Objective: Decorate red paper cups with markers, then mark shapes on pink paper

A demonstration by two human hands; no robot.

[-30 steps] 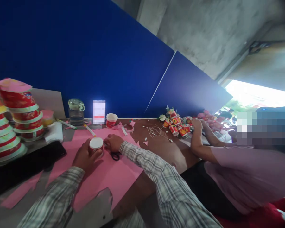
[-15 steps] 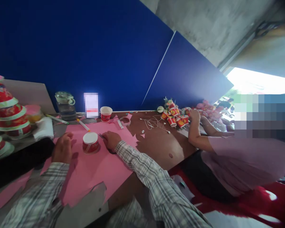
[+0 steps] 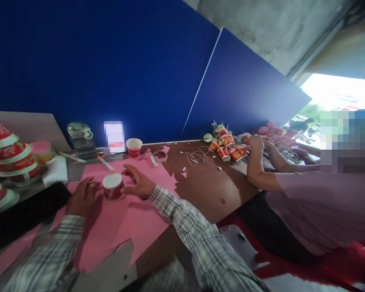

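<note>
A small red paper cup (image 3: 112, 187) stands upside down on a large pink paper sheet (image 3: 130, 219). My right hand (image 3: 138, 183) reaches to the cup from the right, fingers spread, thumb and fingertips touching its side. My left hand (image 3: 83, 196) rests flat on the pink sheet just left of the cup, fingers loosely apart, holding nothing. Both sleeves are grey plaid.
Stacked red bowls (image 3: 6, 152) stand at far left, beside a black phone (image 3: 27, 211), a glass jar (image 3: 80, 140), a second red cup (image 3: 134, 147) and a marker (image 3: 106, 164). A white cable (image 3: 197, 157) and a pile of red cups (image 3: 228, 148) lie by a seated person's arm (image 3: 258, 170).
My left hand let go of the cup, which now stands on the paper. My right hand, which had been closed on the paper to the cup's right, opened and reached to the cup's side.
</note>
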